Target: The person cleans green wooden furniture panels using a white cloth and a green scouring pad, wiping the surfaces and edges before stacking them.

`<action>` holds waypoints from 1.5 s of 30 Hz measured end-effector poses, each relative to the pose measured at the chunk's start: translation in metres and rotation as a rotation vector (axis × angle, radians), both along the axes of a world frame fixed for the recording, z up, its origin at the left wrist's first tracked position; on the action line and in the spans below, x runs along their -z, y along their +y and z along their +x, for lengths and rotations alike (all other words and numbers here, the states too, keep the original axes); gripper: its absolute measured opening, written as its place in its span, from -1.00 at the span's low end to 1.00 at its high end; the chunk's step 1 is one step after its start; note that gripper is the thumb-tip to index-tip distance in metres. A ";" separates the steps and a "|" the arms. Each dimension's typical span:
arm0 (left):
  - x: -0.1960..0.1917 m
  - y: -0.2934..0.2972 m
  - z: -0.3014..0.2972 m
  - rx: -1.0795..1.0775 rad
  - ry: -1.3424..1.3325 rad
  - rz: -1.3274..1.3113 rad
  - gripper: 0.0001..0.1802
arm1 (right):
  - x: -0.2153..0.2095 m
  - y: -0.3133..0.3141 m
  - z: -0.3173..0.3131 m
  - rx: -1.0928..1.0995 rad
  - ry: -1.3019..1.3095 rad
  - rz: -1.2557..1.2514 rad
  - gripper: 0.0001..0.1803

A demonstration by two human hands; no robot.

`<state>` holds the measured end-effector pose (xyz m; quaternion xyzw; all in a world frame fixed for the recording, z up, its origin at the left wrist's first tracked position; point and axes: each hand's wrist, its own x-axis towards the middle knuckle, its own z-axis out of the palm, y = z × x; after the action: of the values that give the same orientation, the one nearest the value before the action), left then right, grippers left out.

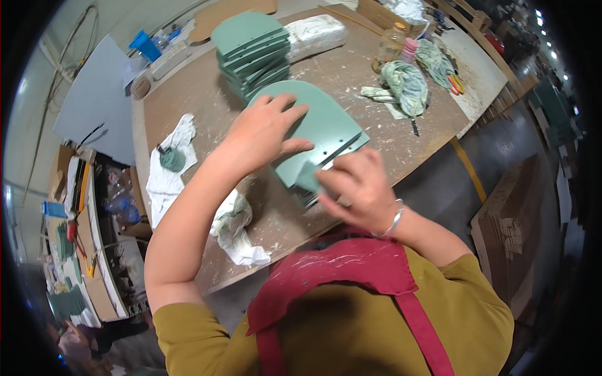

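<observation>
A green panel (326, 116) with a rounded far end lies in front of me, a row of small dark holes along its straight near edge. Other panels seem to sit beneath it. My left hand (269, 128) rests on its left side with fingers spread. At the near edge is my right hand (360, 188), slightly blurred, its fingers curled inward. A small greenish patch by those fingertips may be something pinched there; its kind is not clear. Just beyond stands a stack of similar green panels (248, 31).
On the worn brown table (194, 81) are a white-wrapped bundle (316, 36), stained rags (404, 84), a glass jar (392, 41) and a pink-capped bottle (407, 50). At left, a small green pot (171, 158) sits on white cloth; a crumpled cloth (233, 219) lies nearer. Flat brown boards (508, 225) stand at right.
</observation>
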<state>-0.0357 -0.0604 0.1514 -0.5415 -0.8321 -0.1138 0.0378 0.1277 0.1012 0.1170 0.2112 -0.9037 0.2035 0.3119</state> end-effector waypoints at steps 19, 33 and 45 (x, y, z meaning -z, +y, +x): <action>0.000 -0.001 0.018 -0.073 -0.028 0.036 -0.47 | -0.003 0.091 -0.022 0.142 -0.101 -0.035 -0.68; 0.004 0.003 0.033 -0.150 -0.024 0.061 -0.60 | -0.040 0.035 -0.224 -0.350 -0.515 -0.090 -0.68; 0.000 0.003 0.030 -0.145 -0.057 0.061 -0.60 | -0.053 0.037 -0.258 -0.321 -0.700 0.042 -0.71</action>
<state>-0.0055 -0.0570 0.1516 -0.4748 -0.8661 -0.1513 0.0389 -0.1307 0.1386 0.1699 0.2739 -0.9150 0.2910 -0.0558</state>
